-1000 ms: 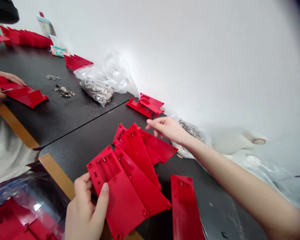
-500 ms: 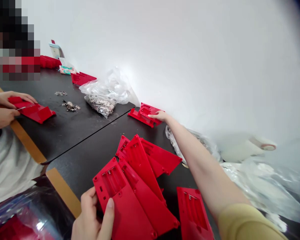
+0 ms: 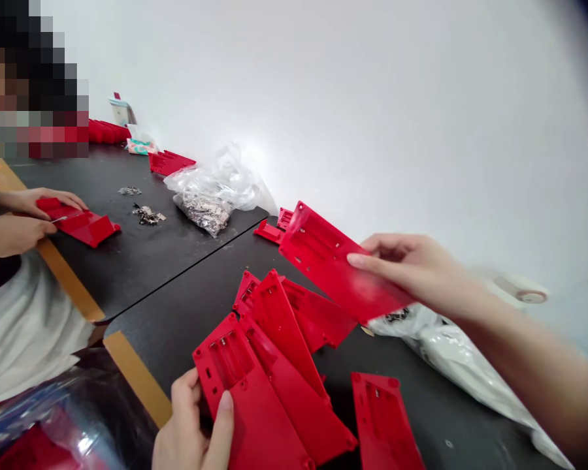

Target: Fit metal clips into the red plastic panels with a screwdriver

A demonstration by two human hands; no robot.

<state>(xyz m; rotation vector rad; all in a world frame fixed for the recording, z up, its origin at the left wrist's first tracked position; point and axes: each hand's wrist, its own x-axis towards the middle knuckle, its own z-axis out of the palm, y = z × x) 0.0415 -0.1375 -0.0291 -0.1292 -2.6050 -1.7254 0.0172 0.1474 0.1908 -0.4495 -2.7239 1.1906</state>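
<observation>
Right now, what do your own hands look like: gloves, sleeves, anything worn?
The left hand and right hand are bare: no gloves, and no ring or watch shows. The right forearm is bare too, no sleeve in view. The nails look short and unpainted.

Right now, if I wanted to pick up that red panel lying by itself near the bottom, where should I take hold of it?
Probably by its long right edge, coming from the right. This red plastic panel lies flat on the black table, so an edge is the easiest part to pinch. Its left side sits close to the overlapping red panels, leaving less room there.
</observation>
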